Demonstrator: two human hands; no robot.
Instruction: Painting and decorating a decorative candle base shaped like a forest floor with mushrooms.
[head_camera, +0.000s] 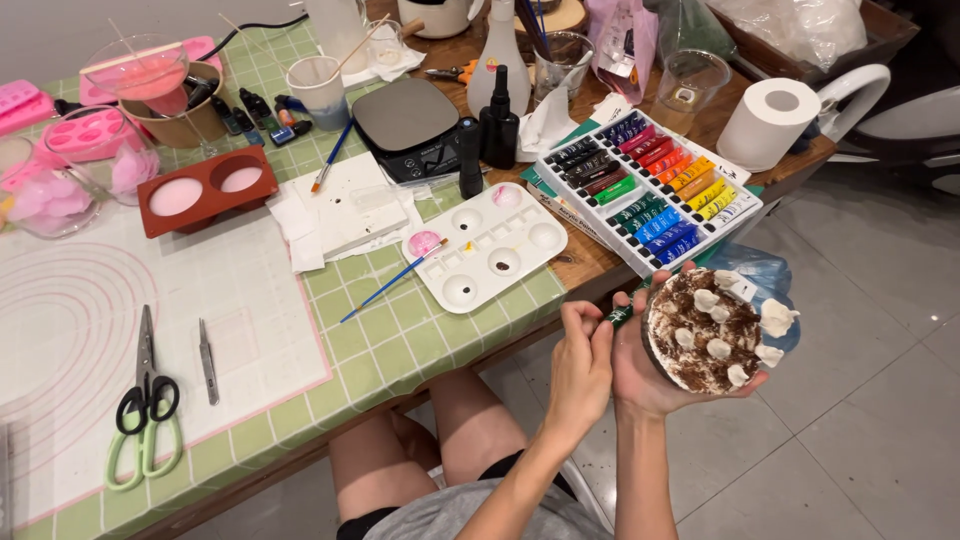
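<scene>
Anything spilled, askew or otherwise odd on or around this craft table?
Mostly ordinary craft clutter. The blue-handled paintbrush lies half on the white palette, half on the green checked mat. The paint tube box juts past the table edge. The right hand holds the round brown-and-white decorated piece off the table, above the floor.

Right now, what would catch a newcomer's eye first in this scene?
Likely the box of paint tubes in rainbow colours, open at the table's right edge. Just below it, off the table, the right hand holds a round brown piece dotted with white blobs, with the left hand beside it gripping a small green tube.
</scene>
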